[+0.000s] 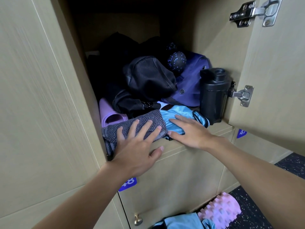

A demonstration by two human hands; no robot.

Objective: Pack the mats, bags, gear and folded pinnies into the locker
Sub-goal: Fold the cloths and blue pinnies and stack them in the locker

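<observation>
Right now both hands sit at the front lip of the open locker (214,130), ctr of frame. The left hand (137,146) lies flat on a grey striped towel (132,124), fingers straight and spread wide, thumb hanging over the shelf edge. The right hand (189,131) lies flat on the folded blue pinnie (175,115), fingers straight and close together, thumb along the pinnie's front edge. Towel and pinnie touch side by side, and the towel's left end overhangs the lip.

Behind them the compartment is crowded. A rolled purple mat (110,115) lies at left w/ its open end facing out. A black mesh bag (148,76) is piled in the middle and a purple bag (193,85) sits to its right. A dark speckled ball (177,61) is wedged between the two bags. A black bottle (214,95) stands upright at the right front corner, just beside the pinnie and close to the lower hinge (242,95). The back is too dark to read.

The door (272,80) stands open at right, w/ a 2nd hinge (255,12) upper right. A blue no. tag 48 (127,184) shows under the left wrist. At btm of frame are a pink ridged roller (221,210), another blue pinnie (181,222) and a brass knob (137,219).
</observation>
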